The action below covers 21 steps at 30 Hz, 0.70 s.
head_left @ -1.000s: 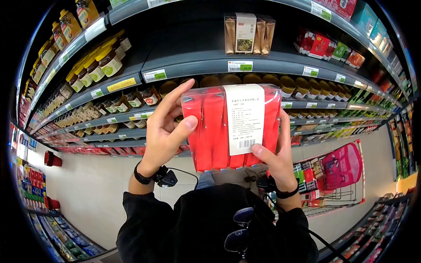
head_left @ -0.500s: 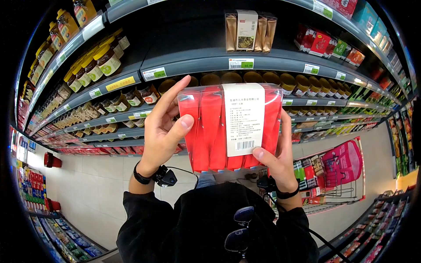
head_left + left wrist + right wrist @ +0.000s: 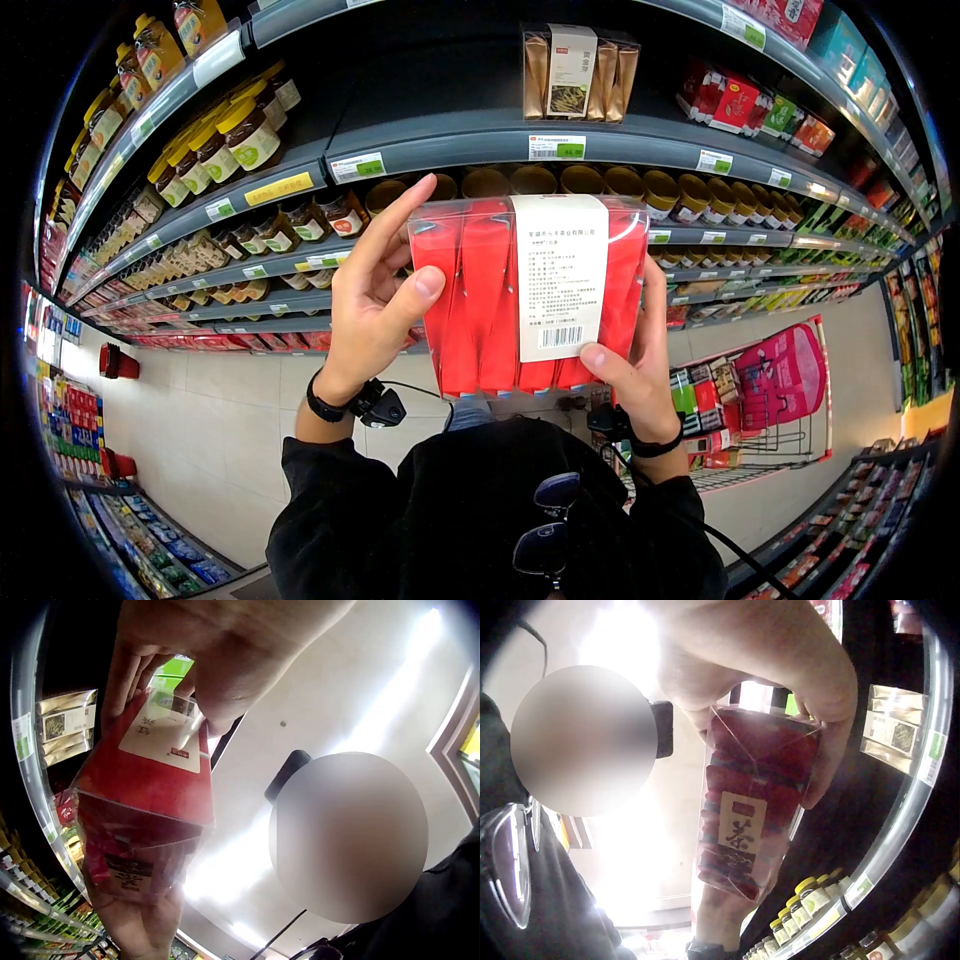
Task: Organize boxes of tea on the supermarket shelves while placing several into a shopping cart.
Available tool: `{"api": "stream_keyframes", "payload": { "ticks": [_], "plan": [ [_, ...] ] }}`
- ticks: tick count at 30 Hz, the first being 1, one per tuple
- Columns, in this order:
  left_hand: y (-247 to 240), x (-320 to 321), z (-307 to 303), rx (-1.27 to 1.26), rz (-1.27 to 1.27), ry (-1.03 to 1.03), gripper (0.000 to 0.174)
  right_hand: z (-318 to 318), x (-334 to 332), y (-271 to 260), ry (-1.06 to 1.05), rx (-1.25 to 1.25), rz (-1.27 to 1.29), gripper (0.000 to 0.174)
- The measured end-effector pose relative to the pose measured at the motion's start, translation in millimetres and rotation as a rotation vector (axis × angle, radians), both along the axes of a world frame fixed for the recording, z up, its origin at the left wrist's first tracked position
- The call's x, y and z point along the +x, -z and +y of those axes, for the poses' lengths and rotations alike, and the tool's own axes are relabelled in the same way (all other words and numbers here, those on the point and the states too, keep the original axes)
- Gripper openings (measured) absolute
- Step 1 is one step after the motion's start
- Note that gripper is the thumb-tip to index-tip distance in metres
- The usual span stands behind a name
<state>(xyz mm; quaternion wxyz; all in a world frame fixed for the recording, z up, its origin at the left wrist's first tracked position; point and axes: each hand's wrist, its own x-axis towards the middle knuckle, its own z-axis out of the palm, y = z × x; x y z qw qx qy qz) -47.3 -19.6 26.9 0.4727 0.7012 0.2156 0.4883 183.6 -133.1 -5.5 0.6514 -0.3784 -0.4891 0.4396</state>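
Red box (image 3: 490,300), clear-sided, pinched between left grip (image 3: 368,300) and right grip (image 3: 643,368)

Dark shelving (image 3: 460,150) with a clear box of gold packets (image 3: 580,75), red boxes (image 3: 735,103) and yellow-lidded jars (image 3: 243,137).

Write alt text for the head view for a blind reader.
A person's left hand and right hand hold a clear box of red packets, its barcoded white label facing the viewer. Beyond are shop shelves with jars and a box of gold packets; a shopping cart with goods in it stands at right.
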Motion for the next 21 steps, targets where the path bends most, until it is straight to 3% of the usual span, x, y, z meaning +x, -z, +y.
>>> {"api": "stream_keyframes", "payload": {
  "ticks": [21],
  "plan": [
    [5.8, -3.4, 1.8, -0.035, -0.013, 0.008, 0.07, -2.4, -4.2, 2.0, -0.03, 0.019, 0.06, 0.095]
  ]
}}
